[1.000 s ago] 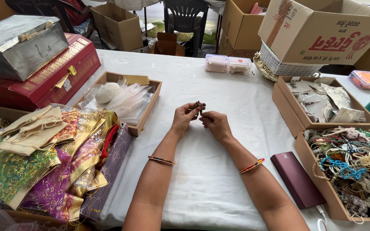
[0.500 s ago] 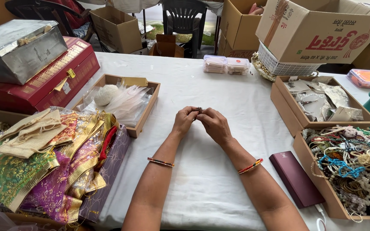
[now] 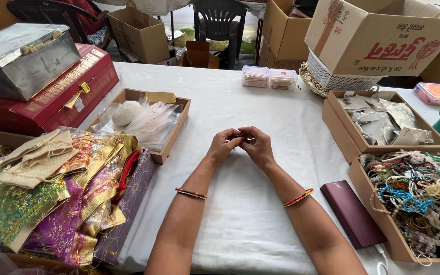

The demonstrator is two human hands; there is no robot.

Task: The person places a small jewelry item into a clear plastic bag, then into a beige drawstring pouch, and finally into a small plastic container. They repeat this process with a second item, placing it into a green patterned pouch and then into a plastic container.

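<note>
Both hands have sunk from their raised pose to the white tablecloth (image 3: 240,91) and drawn together.

The left hand (image 3: 223,145) and right hand (image 3: 256,146) pinch a small dark beaded piece (image 3: 239,135) between their fingertips at the table's middle, mostly hidden. It looks like fine fastening or threading work; the next move likely calls for a steady, close two-handed pinch.

Left hand (image 3: 223,146) and right hand (image 3: 257,146) meet fingertip to fingertip (forearms angled inward), fingers curled.
</note>
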